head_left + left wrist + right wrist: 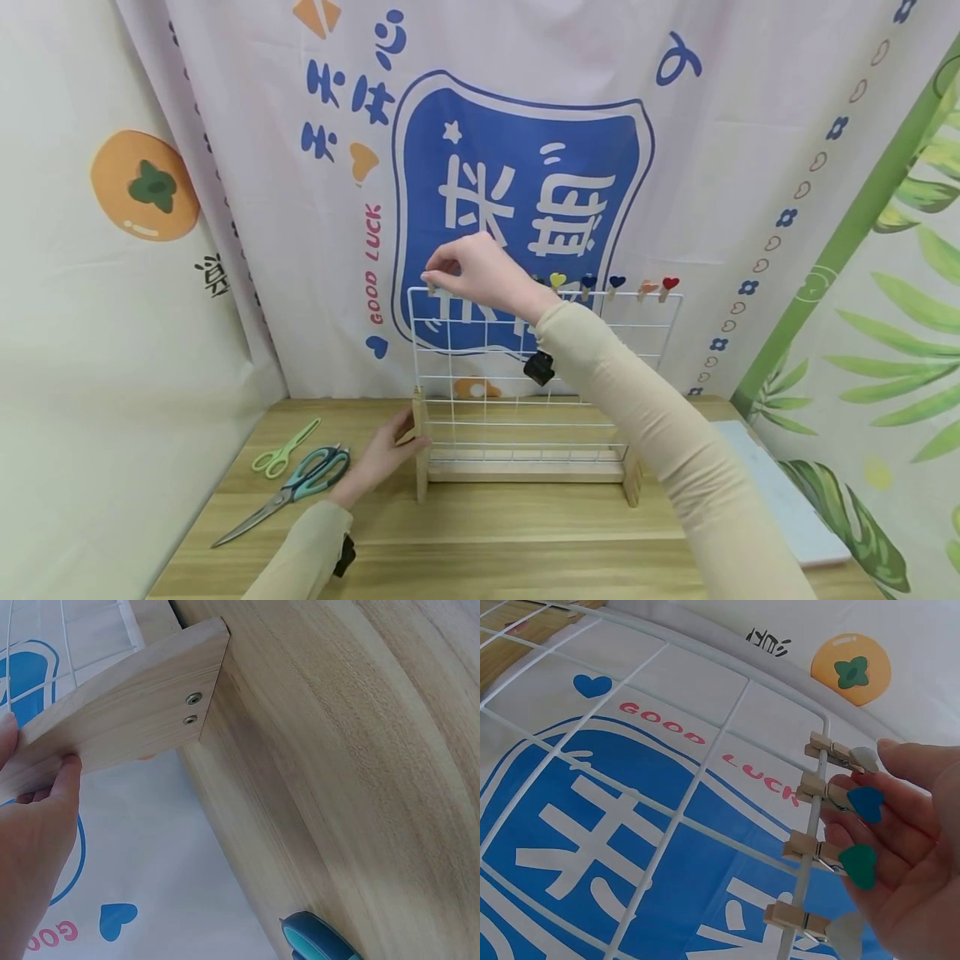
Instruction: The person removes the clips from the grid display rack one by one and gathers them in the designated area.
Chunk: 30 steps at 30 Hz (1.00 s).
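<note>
Both hands are occupied: left post [157, 697] is gripped by the left hand [382, 458]; end clip [841, 755], on the mesh rack's [525, 472] top wire, is pinched by the right hand [483, 271]. Clipping is judged well along; remainder can't be told. Counted: four heart clips [859, 866] in right wrist view, at least five in head view, overlap unclear; two scissors [288, 493]; two posts.

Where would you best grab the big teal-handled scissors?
By the looped handles, probably, coming from the right, where the left hand is: they lie at that end, while the bare blades point the opposite way, to the left.
</note>
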Motion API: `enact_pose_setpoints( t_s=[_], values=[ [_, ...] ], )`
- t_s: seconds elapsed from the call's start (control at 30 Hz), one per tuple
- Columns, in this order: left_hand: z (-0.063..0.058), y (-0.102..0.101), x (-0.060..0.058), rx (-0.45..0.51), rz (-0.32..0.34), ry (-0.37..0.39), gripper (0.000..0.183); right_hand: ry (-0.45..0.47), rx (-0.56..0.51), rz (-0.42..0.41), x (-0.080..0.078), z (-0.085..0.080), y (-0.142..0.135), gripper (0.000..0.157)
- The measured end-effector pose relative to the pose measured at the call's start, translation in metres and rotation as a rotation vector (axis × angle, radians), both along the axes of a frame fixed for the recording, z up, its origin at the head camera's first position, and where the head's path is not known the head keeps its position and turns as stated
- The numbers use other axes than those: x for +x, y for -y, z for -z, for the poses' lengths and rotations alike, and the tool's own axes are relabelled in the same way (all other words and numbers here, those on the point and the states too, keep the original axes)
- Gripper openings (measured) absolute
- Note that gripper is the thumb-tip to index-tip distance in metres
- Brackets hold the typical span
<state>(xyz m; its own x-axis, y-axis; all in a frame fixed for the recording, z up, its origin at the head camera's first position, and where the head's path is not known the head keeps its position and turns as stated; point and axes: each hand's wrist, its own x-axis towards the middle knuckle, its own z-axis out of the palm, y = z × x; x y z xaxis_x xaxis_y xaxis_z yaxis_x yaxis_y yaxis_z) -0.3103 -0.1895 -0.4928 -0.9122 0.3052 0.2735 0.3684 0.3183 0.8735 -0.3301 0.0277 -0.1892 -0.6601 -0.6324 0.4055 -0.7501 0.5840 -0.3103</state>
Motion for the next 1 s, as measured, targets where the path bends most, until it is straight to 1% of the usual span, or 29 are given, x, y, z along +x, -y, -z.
enact_pose_setpoints(
  t_s=[0.17, 0.33, 0.57, 0.83, 1.0],
  values=[
    [-0.0008, 0.0002, 0.0000, 0.007, 0.003, -0.002, 0.061, -0.016, -0.018, -0.019, 0.0032, 0.0000, 0.0025, 0.018],
    [-0.0002, -0.0001, -0.0006, 0.001, 0.005, -0.009, 0.060, -0.038, -0.030, -0.004, 0.0063, 0.0025, 0.0038, 0.016],
    [-0.0006, -0.0004, 0.0010, 0.003, 0.008, 0.001, 0.061, -0.096, -0.043, 0.006, 0.0071, 0.0049, 0.0054, 0.017],
    [-0.0019, -0.0010, 0.0023, -0.005, -0.007, 0.014, 0.061, -0.117, -0.093, 0.028, 0.0063, 0.0088, 0.0067, 0.017],
    [-0.0028, -0.0008, 0.0025, -0.005, -0.002, 0.009, 0.062, -0.124, -0.121, 0.016, 0.0062, 0.0092, 0.0070, 0.016]
  ],
)
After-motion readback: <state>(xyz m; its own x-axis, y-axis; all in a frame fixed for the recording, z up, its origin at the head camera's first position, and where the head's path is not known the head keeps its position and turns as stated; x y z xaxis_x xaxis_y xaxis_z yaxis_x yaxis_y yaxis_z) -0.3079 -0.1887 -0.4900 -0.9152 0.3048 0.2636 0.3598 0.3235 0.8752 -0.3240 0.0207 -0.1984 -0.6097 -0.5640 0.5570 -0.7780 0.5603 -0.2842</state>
